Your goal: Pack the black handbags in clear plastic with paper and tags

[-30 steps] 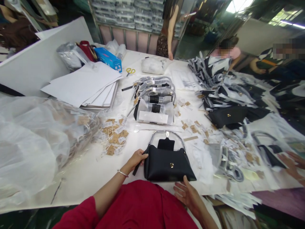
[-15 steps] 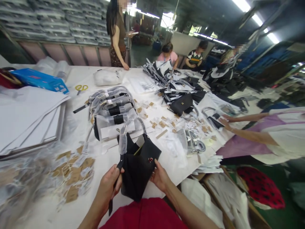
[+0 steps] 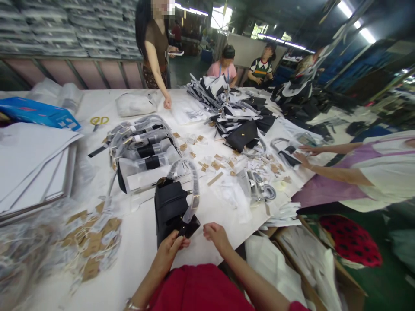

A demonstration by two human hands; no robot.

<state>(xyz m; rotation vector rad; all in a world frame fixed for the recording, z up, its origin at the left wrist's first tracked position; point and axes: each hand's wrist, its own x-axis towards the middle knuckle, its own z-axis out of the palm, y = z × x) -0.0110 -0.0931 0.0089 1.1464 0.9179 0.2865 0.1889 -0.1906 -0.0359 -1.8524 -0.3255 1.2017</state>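
A small black handbag (image 3: 170,201) stands turned on the white table in front of me, its handle (image 3: 195,185) wrapped in clear plastic and arching up. My left hand (image 3: 171,247) is closed on the bag's black strap (image 3: 182,231) at the near side. Just right of the bag, my right hand (image 3: 215,235) hangs apart from it with curled fingers, and nothing shows in them. Behind the bag sits a row of similar handbags (image 3: 145,149) with plastic-wrapped handles.
Brown tags (image 3: 94,242) lie at left, near a stack of white sheets (image 3: 35,160). Yellow scissors (image 3: 99,120) and a blue box (image 3: 40,113) are farther back. A heap of black bag pieces (image 3: 241,134) fills the middle. A co-worker's hands (image 3: 303,157) work at right; an open carton (image 3: 311,259) stands below.
The handbag has turned round, its flap with the red ornament no longer facing me. My right hand has come off it, while my left has shifted right with the strap.
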